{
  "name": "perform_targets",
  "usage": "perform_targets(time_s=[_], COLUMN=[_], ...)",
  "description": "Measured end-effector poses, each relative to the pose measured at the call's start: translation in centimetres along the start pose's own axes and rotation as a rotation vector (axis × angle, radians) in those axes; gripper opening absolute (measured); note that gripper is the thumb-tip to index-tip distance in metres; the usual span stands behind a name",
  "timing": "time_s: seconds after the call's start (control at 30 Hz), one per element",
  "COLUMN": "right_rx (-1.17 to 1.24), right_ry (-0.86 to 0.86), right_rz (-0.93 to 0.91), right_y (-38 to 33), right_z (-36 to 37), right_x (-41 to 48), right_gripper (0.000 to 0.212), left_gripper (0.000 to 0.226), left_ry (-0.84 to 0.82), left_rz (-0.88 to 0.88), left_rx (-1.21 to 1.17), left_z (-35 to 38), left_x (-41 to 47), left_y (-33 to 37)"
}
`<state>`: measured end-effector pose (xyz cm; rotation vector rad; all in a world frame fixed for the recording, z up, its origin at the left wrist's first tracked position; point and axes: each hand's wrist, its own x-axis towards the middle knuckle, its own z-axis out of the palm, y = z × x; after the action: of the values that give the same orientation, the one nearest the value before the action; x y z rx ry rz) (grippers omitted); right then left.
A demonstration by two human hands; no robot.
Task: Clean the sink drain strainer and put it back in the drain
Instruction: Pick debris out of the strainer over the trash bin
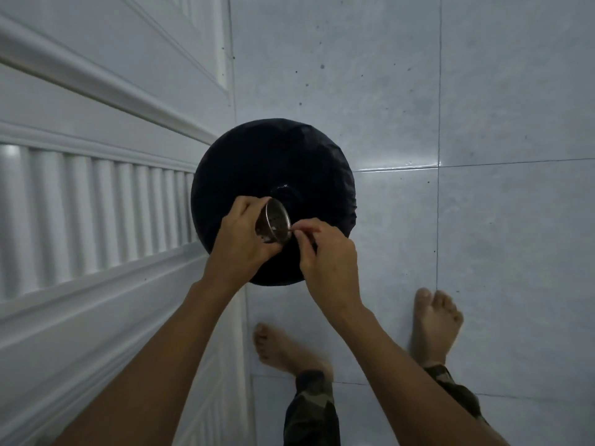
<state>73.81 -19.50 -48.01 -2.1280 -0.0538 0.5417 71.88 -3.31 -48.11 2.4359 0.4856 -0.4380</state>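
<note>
A small round metal drain strainer (275, 222) with a perforated bottom is tilted on its side over a black-lined trash bin (273, 175). My left hand (244, 235) grips it around the rim and wall, its open side turned to the right. Bits of debris cling inside the cup. My right hand (325, 249) is just right of it, thumb and forefinger pinched at the strainer's rim; whether they hold a scrap of debris I cannot tell. The sink and drain are out of sight.
The bin stands on a pale grey tiled floor (483, 123) against a white panelled cabinet door (96, 188) on the left. My bare feet (434, 320) are on the tiles below the bin.
</note>
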Motion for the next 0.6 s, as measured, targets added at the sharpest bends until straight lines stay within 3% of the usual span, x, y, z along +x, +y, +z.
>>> perform_targets(time_s=[0.17,0.37,0.47,0.6], right_rx=[0.092,0.195,0.303,0.359], right_ry=[-0.018,0.066,0.006,0.139], right_rz=[-0.033,0.063,0.214,0.339], right_y=[-0.7,-1.1,-1.0,-0.3], right_z=[0.2,1.9,2.7,2.3], right_x=[1.0,1.5,1.9,3.3], right_gripper=[0.011,0.012,0.011,0.010], left_gripper=[0.075,0.075,0.070,0.066], left_ry=[-0.051,-0.128,-0.200,-0.215], left_rz=[-0.114,-0.115,-0.087,-0.079], left_rx=[-0.031,0.022,0.039,0.030], left_z=[-1.4,-2.2,-2.6,-3.2], left_x=[1.1,2.2,2.7,3.1], left_y=[-0.6,-1.0,-1.4,-2.0])
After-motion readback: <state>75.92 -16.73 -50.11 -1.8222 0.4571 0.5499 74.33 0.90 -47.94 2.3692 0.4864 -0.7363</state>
